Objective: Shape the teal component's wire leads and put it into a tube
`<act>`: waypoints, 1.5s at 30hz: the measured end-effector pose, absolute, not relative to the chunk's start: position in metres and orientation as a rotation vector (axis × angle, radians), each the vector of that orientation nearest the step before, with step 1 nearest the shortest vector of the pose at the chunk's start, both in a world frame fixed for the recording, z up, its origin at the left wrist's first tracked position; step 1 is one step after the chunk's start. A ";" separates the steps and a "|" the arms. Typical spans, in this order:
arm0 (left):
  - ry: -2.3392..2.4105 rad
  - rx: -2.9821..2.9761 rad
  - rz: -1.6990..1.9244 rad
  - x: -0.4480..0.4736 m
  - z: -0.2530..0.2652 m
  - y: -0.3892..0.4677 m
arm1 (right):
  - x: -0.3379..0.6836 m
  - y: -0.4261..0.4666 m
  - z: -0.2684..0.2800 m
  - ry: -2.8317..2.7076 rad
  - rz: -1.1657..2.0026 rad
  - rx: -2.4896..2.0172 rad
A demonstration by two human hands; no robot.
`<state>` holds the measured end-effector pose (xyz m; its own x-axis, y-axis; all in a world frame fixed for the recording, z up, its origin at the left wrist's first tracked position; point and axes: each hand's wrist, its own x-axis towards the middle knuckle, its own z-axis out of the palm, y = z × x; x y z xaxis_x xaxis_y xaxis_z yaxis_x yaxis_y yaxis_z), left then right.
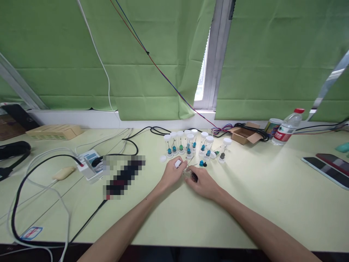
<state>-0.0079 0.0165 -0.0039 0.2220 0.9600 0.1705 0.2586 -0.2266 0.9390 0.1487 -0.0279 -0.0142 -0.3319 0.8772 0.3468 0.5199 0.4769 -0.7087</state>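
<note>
There are two hands (203,182) and one bottle (286,129). On the right are two phones (327,171). I see at least eight little jars (181,143).

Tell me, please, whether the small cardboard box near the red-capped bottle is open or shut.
Open: the cardboard box has its flaps spread outward rather than folded over its top.

Brightly lit; glare at window gap (201,87), soft shadows on tbl (185,222), edges stretched.
</note>
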 end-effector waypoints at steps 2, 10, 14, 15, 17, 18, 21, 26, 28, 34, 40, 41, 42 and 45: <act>1.162 1.668 1.056 -0.008 -0.004 0.017 | 0.149 -0.028 -0.014 -2.002 0.631 -1.161; 1.177 1.697 1.032 -0.009 -0.008 0.018 | 0.149 -0.027 -0.015 -2.004 0.640 -1.171; 1.171 1.674 1.026 -0.009 -0.011 0.020 | 0.149 -0.027 -0.015 -2.003 0.630 -1.174; 1.169 1.672 1.023 -0.010 -0.011 0.020 | 0.148 -0.027 -0.015 -2.003 0.626 -1.173; 1.164 1.670 1.014 -0.010 -0.012 0.021 | 0.148 -0.028 -0.015 -2.003 0.619 -1.170; 1.160 1.670 1.009 -0.010 -0.012 0.021 | 0.148 -0.027 -0.015 -2.003 0.618 -1.169; 1.145 1.672 0.997 -0.011 -0.012 0.021 | 0.148 -0.027 -0.015 -2.002 0.620 -1.167; 1.148 1.700 0.999 -0.012 -0.009 0.019 | 0.148 -0.028 -0.016 -2.001 0.618 -1.168; 1.151 1.722 1.005 -0.012 -0.008 0.018 | 0.148 -0.028 -0.016 -2.000 0.613 -1.171; 1.173 1.760 1.015 -0.010 -0.002 0.014 | 0.150 -0.027 -0.018 -2.003 0.612 -1.170; 1.174 1.818 1.093 -0.006 0.002 0.008 | 0.151 -0.026 -0.017 -2.000 0.608 -1.183; 1.165 1.829 1.122 -0.006 0.002 0.008 | 0.151 -0.026 -0.016 -1.999 0.604 -1.182; 1.156 1.835 1.149 -0.006 0.002 0.007 | 0.151 -0.026 -0.016 -1.996 0.601 -1.181; 1.153 1.823 1.172 -0.006 0.001 0.008 | 0.150 -0.026 -0.016 -1.987 0.601 -1.187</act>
<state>-0.0059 0.0075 0.0011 0.2049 0.9211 0.3310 0.3160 -0.3823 0.8683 0.1505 -0.0256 -0.0156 -0.3050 0.8854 0.3507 0.5429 0.4642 -0.6999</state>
